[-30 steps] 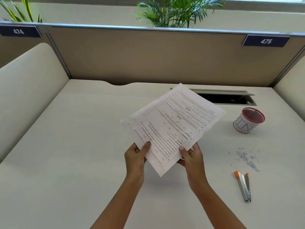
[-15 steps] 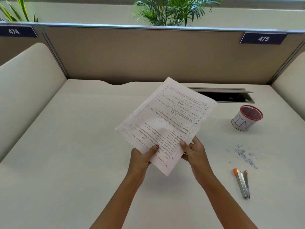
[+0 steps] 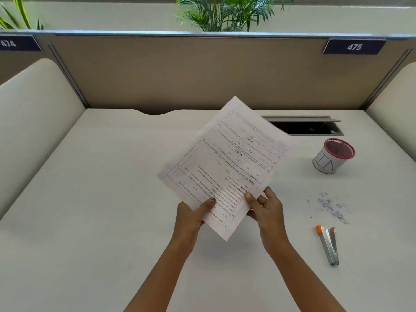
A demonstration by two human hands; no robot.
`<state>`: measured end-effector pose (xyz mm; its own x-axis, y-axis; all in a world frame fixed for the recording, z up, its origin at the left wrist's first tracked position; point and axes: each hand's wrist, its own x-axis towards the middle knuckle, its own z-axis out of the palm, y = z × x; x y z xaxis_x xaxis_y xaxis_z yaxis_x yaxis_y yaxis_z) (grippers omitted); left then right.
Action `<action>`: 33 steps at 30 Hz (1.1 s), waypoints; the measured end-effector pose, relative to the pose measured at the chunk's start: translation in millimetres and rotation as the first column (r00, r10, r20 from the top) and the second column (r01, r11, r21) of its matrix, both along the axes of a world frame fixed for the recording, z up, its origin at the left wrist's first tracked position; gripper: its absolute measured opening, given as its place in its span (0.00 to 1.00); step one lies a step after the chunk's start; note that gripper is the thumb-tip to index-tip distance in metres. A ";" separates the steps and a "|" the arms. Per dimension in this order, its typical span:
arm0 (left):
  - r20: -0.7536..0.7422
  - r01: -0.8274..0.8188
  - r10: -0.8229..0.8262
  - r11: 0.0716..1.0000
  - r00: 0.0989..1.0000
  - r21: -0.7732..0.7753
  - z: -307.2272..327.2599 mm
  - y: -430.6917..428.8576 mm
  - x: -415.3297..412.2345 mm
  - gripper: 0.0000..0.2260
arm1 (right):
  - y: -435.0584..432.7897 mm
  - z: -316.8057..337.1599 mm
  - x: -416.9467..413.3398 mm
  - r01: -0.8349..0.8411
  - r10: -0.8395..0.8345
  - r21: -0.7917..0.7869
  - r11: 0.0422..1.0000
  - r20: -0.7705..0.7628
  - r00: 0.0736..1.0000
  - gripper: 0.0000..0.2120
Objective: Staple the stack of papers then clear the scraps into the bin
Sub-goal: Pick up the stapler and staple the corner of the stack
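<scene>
Far left: a plant [image 3: 15, 16] behind the partition [image 3: 180, 70], a dark tag "474" [image 3: 13, 43] on the partition's top edge, a pale side panel [image 3: 38, 113] curving down to the desk [image 3: 90, 199].

Left of centre: left hand [image 3: 191, 216] raised above the desk, thumb [image 3: 208, 203] pressed on the printed face of the papers [image 3: 225, 167], remaining fingers hidden behind the sheets; clamped on the stack's lower left edge. Papers held clear of the desk, tilted, one corner pointing down between the two hands, opposite corner reaching toward the partition; print upside down to the camera, too small to read. Shadow of the stack on the desk just below.

Behind, centre: a second plant [image 3: 227, 14] above the partition.

Right of centre: right hand [image 3: 267, 212] gripping the stack's lower right edge, thumb on top, other fingers curled underneath, partly showing past the edge.

Farther right: an open cable slot [image 3: 306, 128] in the desk near the partition, partly covered by the papers' upper corner. A small bin [image 3: 333, 157] with a red mesh rim, pale wrap with handwritten letters, standing well apart from the hands. Nearer the camera, scraps [image 3: 331, 207] scattered loose on the desk. Just beyond them toward the camera, a stapler [image 3: 327, 244] with orange tips, lying flat, jaws spread slightly, untouched. Above, a tag "475" [image 3: 354, 46] on the partition.
</scene>
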<state>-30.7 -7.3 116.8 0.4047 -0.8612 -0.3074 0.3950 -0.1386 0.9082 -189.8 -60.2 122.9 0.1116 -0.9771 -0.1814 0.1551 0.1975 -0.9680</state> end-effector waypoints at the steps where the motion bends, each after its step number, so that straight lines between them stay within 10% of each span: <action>1: 0.016 -0.003 0.003 1.000 1.000 -0.001 -0.7 0.6 -0.3 0.13 | -1.4 -1.0 0.1 -0.001 0.001 0.013 1.000 -0.006 1.000 0.18; 9: 0.066 -0.016 0.017 1.000 0.998 -0.005 -3.9 0.9 -5.8 0.13 | -5.4 -5.5 -5.9 0.035 -0.031 0.058 0.998 -0.069 0.997 0.12; 13: 0.048 -0.017 0.018 1.000 0.999 -0.026 -2.3 -1.3 -5.1 0.14 | -3.8 -13.4 -29.2 0.107 -0.136 -0.102 0.989 -0.342 0.930 0.08; 25: -0.022 -0.016 0.015 0.999 1.000 -0.043 -3.9 -9.7 -13.3 0.14 | 5.4 -87.9 -139.4 0.311 -0.521 -0.445 0.840 -0.823 0.228 0.18; 33: -0.021 -0.021 0.020 0.999 1.000 -0.025 -4.9 -10.5 -19.2 0.14 | 14.2 -102.7 -155.8 0.281 -0.435 -0.359 0.890 -0.853 0.290 0.20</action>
<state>-49.9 -17.8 111.9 0.4163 -0.8603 -0.2942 0.4164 -0.1072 0.9028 -345.6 -46.1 20.2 -0.4087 -0.8935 0.1862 -0.7850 0.2401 -0.5710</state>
